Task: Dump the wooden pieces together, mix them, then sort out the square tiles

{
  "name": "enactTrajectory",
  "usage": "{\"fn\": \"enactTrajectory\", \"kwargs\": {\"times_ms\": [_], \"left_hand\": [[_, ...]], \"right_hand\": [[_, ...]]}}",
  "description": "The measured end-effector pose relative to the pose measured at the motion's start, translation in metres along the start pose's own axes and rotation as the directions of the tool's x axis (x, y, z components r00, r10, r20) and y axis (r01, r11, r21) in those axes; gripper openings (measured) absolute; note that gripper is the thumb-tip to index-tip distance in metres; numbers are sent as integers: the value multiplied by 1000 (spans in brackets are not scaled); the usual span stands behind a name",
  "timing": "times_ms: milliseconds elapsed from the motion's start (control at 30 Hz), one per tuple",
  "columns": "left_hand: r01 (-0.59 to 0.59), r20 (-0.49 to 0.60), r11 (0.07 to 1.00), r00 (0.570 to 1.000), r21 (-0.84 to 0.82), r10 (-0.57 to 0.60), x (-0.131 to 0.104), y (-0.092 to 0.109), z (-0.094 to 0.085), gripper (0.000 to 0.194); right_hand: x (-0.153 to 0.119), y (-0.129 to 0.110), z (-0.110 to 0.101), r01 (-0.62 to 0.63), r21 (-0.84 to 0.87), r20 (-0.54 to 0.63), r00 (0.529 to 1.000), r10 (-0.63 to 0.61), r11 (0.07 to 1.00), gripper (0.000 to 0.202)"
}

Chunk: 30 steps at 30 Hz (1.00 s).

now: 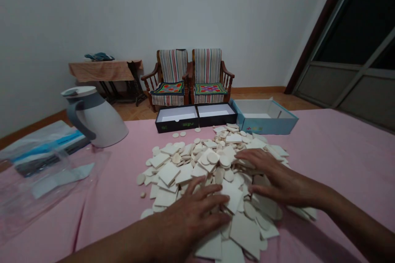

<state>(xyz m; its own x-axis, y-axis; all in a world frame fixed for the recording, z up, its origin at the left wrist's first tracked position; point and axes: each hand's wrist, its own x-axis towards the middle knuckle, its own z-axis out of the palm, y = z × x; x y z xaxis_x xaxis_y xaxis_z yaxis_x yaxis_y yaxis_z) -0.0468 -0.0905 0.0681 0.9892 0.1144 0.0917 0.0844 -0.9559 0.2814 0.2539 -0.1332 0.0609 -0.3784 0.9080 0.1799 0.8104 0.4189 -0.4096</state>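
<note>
A large heap of pale square tiles (169, 173) and round discs (212, 158) is spread over a pink cloth (120, 197). My left hand (197, 213) rests on the near part of the heap, its fingers apart and pointing right. On the heap's right side lies my right hand (274, 178), thumb and fingers apart, touching the pieces. Neither hand is wrapped round a piece. The pieces under both palms are hidden.
Two black open boxes (177, 125) and a light blue open box (267, 126) stand behind the heap. At the left are a white-and-grey jug (103, 123) and clear plastic packaging (61, 178). Two wooden chairs (173, 74) stand by the far wall.
</note>
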Motion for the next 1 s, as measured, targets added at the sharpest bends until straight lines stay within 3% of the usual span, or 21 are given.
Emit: {"fn": "enactTrajectory", "kwargs": {"times_ms": [133,233,333,400,533,633,700,867,1000], "left_hand": [[-112,62,989,992,95,107,6,18,19,61],[-123,6,974,992,189,124,15,18,34,50],[-61,-86,955,992,291,90,24,9,44,34],[-8,-154,936,986,352,66,26,-3,47,25],[124,-213,905,976,407,-39,21,-31,41,18],[254,-229,883,958,396,-173,13,-52,31,21],[321,-256,865,938,385,-234,7,-66,25,23],[423,-337,853,886,306,-319,-7,-94,17,29],[508,-467,844,796,172,-385,-22,-113,15,27]], "right_hand": [[-10,-17,25,2,-108,-56,998,-8,994,76],[-1,-19,38,-12,-141,-88,996,-1,990,73],[17,-20,44,0,-116,-145,989,-17,993,63],[33,-20,43,73,-74,-143,986,-83,995,57],[76,-5,26,171,-11,-129,977,-171,985,52],[116,22,10,-18,-84,-105,994,9,996,42],[144,40,5,-182,-182,-2,983,185,966,41],[186,57,15,-226,-334,205,930,304,915,33],[191,53,26,-234,-380,264,900,347,895,27]]}}
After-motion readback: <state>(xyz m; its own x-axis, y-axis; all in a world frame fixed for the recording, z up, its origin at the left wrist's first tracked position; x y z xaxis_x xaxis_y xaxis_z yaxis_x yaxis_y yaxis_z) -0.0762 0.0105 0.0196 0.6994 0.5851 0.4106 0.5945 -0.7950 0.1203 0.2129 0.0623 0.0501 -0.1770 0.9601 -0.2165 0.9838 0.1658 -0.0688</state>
